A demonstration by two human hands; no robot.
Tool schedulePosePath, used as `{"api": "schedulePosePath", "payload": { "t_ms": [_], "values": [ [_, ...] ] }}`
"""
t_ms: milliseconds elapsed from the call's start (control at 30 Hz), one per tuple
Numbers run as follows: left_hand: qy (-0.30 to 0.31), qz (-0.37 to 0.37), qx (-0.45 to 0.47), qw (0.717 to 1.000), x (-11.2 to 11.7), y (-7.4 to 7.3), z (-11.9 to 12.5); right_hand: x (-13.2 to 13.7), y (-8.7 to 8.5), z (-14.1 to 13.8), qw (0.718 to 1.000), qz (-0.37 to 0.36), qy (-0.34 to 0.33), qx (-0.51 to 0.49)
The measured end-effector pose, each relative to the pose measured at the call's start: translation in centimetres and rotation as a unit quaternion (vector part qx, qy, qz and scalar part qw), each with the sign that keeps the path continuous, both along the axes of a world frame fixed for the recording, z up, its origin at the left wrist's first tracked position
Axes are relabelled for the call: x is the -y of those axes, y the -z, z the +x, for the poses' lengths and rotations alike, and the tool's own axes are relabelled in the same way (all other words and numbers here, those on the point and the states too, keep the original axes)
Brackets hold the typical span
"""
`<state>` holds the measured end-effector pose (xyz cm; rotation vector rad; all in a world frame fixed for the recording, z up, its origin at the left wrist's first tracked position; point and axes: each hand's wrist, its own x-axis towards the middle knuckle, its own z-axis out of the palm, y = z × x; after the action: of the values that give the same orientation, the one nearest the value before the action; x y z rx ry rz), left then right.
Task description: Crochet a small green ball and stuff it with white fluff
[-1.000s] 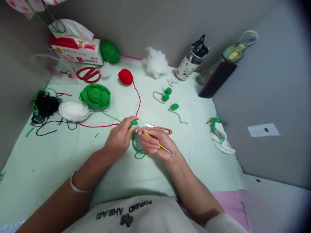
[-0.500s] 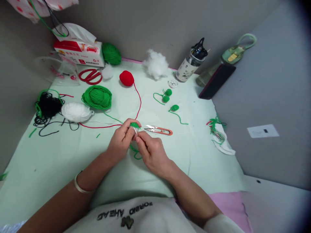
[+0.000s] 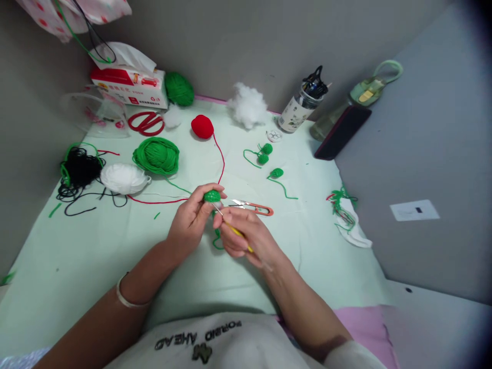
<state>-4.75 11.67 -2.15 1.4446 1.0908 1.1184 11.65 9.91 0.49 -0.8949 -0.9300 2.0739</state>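
Note:
My left hand (image 3: 191, 219) pinches a small green crocheted piece (image 3: 211, 196) between thumb and fingers, just above the pale green cloth (image 3: 96, 246). My right hand (image 3: 246, 233) is closed on a crochet hook with a yellow handle (image 3: 235, 231), its metal tip pointing up-left into the piece. A loop of green yarn (image 3: 217, 241) hangs below the two hands. A thin green strand runs from the piece back to a big green yarn ball (image 3: 157, 155).
Orange-handled thread snips (image 3: 254, 206) lie just beyond my right hand. Further back are a red yarn ball (image 3: 202, 126), white yarn (image 3: 123, 178), black yarn (image 3: 80, 168), red scissors (image 3: 145, 122), white stuffing (image 3: 248, 105), small green crocheted pieces (image 3: 265, 152), a tissue box (image 3: 129, 86), a jar (image 3: 300, 105) and a phone (image 3: 342, 132).
My right hand drew back toward me, pulling the hook out so its yellow handle shows again. The yarn loop under the hands got shorter. My left hand kept its pinch on the piece.

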Motion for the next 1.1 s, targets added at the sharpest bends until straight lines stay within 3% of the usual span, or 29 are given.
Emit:
{"api": "schedulePosePath", "payload": {
  "t_ms": [100, 167, 233, 367, 467, 800, 1100],
  "values": [
    [-0.025, -0.01, 0.061, 0.998, -0.4, 0.4, 0.0, -0.4, 0.6, -0.2, 0.975, -0.146, -0.071, -0.154],
    [-0.044, -0.025, 0.106, 0.993, -0.7, 0.6, 0.0, -0.1, 0.6, -0.4, 0.954, -0.183, -0.155, -0.18],
    [-0.055, -0.044, 0.113, 0.991, -0.9, 0.6, -0.1, 0.4, 0.4, -0.7, 0.95, -0.176, -0.198, -0.164],
    [-0.066, -0.049, 0.033, 0.996, -0.8, 0.3, -0.1, 0.6, -0.7, -0.4, 0.992, -0.075, -0.068, -0.076],
    [-0.069, -0.034, -0.008, 0.997, -0.6, 0.1, 0.0, 0.2, -1.3, 0.1, 0.999, -0.035, -0.001, -0.022],
    [-0.068, 0.026, -0.131, 0.989, -0.4, 0.2, 0.0, -0.5, -0.8, 0.3, 0.998, -0.054, 0.015, 0.015],
    [-0.057, 0.123, -0.223, 0.965, -0.5, 1.2, -0.6, -1.3, -0.4, 0.7, 0.988, -0.139, 0.013, -0.06]
  ]
}}
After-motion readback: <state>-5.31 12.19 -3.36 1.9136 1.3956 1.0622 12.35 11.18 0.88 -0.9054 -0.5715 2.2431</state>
